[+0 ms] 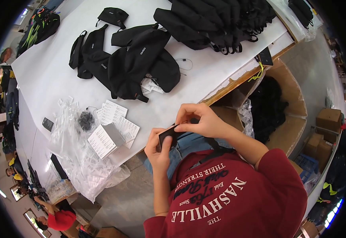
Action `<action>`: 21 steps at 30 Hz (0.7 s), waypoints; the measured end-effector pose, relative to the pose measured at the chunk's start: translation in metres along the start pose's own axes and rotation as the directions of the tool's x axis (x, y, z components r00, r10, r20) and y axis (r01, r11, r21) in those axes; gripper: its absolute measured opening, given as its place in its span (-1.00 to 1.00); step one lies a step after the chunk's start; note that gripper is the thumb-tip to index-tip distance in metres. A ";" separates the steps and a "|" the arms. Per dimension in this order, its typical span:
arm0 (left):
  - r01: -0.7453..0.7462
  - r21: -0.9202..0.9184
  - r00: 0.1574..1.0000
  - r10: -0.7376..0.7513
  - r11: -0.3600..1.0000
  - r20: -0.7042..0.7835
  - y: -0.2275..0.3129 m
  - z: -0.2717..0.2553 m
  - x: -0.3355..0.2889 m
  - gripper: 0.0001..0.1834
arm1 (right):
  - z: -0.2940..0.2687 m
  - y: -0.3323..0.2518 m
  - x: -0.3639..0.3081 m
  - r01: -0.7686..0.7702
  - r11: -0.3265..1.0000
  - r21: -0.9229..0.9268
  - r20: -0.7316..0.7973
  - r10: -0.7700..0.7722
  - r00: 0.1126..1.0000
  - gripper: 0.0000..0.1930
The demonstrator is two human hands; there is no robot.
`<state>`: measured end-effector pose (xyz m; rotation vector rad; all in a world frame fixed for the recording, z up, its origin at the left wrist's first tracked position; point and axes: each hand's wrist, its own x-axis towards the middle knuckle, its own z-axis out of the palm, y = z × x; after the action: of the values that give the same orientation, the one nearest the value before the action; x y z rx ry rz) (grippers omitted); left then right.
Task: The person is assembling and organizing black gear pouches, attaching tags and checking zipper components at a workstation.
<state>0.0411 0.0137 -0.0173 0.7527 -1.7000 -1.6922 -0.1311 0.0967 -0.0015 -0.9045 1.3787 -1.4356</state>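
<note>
Just off the table's front edge, my left hand (pixel 159 152) grips a small flat black piece (pixel 167 134), perhaps a tag, with the thumb lying over its face. My right hand (pixel 200 119) is closed in a pinch at the upper corner of that piece; any cord or loop between the fingertips is too small to make out. On the table by my left hand lie a stack of white printed cards (pixel 103 142) and more loose printed cards (pixel 115 113). A tangle of thin black cords (pixel 86 120) sits beside them on clear plastic bags (pixel 68 139).
Several black fabric bags (pixel 139 59) lie across the white table (pixel 204 73), with a large pile of black bags (pixel 220 23) at the far right. An open carton (pixel 294 91) holding black material stands right of the table. A phone (pixel 47 124) lies at the left. Another person (pixel 60 218) works lower left.
</note>
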 end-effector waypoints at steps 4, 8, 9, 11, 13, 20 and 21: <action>0.278 -0.368 0.955 -0.214 0.887 0.205 0.006 -0.004 0.003 -0.56 | -0.007 0.002 -0.002 -0.010 0.998 0.059 0.175 0.000 0.985 -0.87; 0.362 -0.212 0.915 -0.304 0.908 0.264 0.001 -0.003 0.004 -0.87 | -0.006 0.000 -0.002 0.000 0.996 -0.087 0.245 0.021 0.969 -0.88; 0.362 -0.211 0.916 -0.304 0.908 0.262 0.001 -0.003 0.005 -0.87 | -0.005 -0.002 -0.002 0.004 0.994 -0.110 0.249 0.023 0.968 -0.87; 0.297 -0.199 0.942 -0.253 0.934 0.219 0.002 -0.002 0.006 -0.94 | -0.004 -0.001 -0.001 0.009 0.991 -0.134 0.249 0.025 0.968 -0.86; 0.265 -0.193 0.953 -0.225 0.945 0.205 0.003 0.000 0.008 -0.96 | -0.002 0.005 -0.002 -0.001 1.000 -0.012 0.212 0.003 0.977 -0.83; 0.129 -0.163 0.990 -0.117 0.978 0.078 -0.009 0.005 0.031 -0.93 | -0.001 0.003 0.001 -0.193 0.968 0.162 0.275 0.144 0.951 -0.82; 0.166 -0.130 0.986 -0.162 0.978 0.040 -0.014 0.006 0.038 -0.88 | -0.001 0.005 0.002 -0.180 0.974 0.140 0.255 0.140 0.957 -0.82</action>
<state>0.0113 -0.0119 -0.0296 0.8287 -1.5627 -1.9167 -0.1323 0.0957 -0.0062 -0.8141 1.1091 -1.2476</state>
